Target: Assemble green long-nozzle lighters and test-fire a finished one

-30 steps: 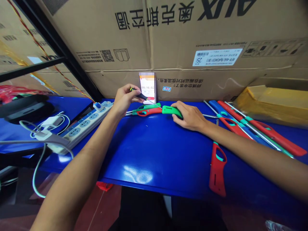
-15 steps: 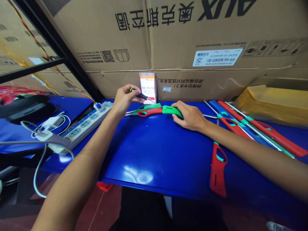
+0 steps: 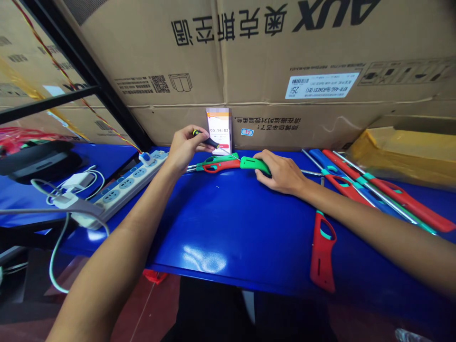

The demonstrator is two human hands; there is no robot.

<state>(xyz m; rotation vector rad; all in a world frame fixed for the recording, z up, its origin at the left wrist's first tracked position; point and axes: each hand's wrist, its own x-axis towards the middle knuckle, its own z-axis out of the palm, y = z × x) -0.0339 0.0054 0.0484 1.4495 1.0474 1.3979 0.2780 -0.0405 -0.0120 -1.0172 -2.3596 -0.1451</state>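
Observation:
My left hand (image 3: 188, 143) is closed on a black and yellow screwdriver (image 3: 213, 142), its thin shaft pointing right and down toward the end of a green lighter (image 3: 252, 164). Whether the tip touches the lighter is too small to tell. My right hand (image 3: 280, 172) is wrapped round that green lighter, whose metal tube shows to the right of the hand. Left of it lie a red lighter (image 3: 228, 165) and a green one, side by side. Nearer the front edge, a red lighter (image 3: 322, 256) lies under my right forearm's side of the table.
A phone (image 3: 223, 135) showing a timer leans on the cardboard box (image 3: 256, 71) behind. A power strip (image 3: 124, 185) with white cables is at the left. Several red, blue and green lighters (image 3: 402, 197) lie at the right, near a yellow-taped carton (image 3: 395, 147).

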